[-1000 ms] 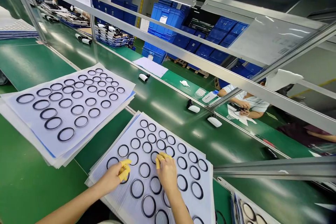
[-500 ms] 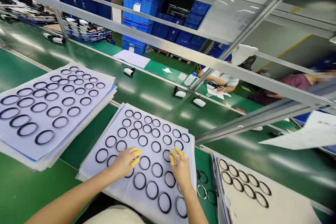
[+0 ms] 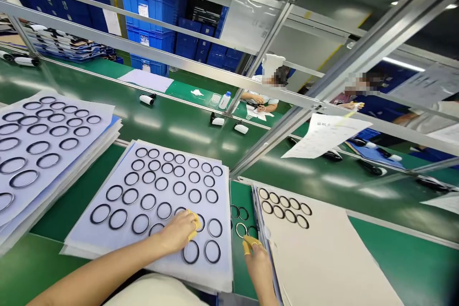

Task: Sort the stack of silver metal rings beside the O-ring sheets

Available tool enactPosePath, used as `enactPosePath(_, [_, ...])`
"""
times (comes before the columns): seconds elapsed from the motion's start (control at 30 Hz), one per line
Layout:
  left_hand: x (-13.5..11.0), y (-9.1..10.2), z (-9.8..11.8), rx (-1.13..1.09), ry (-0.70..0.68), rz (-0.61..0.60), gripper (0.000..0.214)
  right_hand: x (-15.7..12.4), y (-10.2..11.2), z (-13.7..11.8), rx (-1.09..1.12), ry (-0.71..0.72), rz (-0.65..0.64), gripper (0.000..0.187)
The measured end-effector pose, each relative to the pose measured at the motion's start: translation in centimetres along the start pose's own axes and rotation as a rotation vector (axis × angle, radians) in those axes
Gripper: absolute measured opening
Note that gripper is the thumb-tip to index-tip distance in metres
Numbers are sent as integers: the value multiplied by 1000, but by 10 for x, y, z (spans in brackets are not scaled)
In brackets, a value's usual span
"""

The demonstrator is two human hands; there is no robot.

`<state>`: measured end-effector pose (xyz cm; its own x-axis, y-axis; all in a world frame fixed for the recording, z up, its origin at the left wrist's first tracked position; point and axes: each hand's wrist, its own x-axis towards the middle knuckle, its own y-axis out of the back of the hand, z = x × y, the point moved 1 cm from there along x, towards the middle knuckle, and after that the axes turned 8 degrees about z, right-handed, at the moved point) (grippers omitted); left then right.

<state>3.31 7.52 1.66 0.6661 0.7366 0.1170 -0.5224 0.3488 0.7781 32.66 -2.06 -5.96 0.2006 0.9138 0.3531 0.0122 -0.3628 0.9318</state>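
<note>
My left hand (image 3: 177, 232), with yellow finger cots, rests on a white sheet (image 3: 82, 236) of black rubber rings set out in rows. Its fingertips are at a ring (image 3: 197, 223), and I cannot tell whether they grip it. My right hand (image 3: 256, 260), also with yellow cots, is at the sheet's right edge on the green belt. Beside its fingertips lie several loose rings (image 3: 241, 230). To its right, a beige sheet (image 3: 322, 253) carries a smaller group of rings (image 3: 285, 206). A thicker stack of ring sheets (image 3: 107, 122) lies at the left.
A green conveyor belt (image 3: 179, 134) runs behind the sheets under aluminium rails (image 3: 143, 43). White devices (image 3: 217, 121) stand on it. A loose paper (image 3: 324, 136) hangs at the right. Co-workers (image 3: 260, 100) sit beyond the rails, with blue crates (image 3: 150, 24) behind them.
My view has swung to the right. My right hand has moved off the ring sheet towards the loose rings, and my left hand has shifted lower right across the sheet.
</note>
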Motion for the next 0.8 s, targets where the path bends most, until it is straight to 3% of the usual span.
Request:
enactPosePath(0.17, [15, -13, 7, 177, 68, -93, 16, 7, 19, -55, 230, 130, -66, 15])
enactPosePath(0.3, [24, -27, 16, 248, 122, -138, 13, 18, 23, -96, 334, 123, -131, 4])
enactPosePath(0.5, [28, -39, 24, 146, 223, -98, 27, 31, 15, -111, 552, -21, -185, 17])
enactPosePath(0.63, [25, -20, 27, -64, 338, 59, 14, 39, 42, -100, 876, -200, -189, 28])
enactPosePath(0.8, [14, 24, 41, -458, 459, 202, 22, 42, 110, -92, 1395, -444, -315, 35])
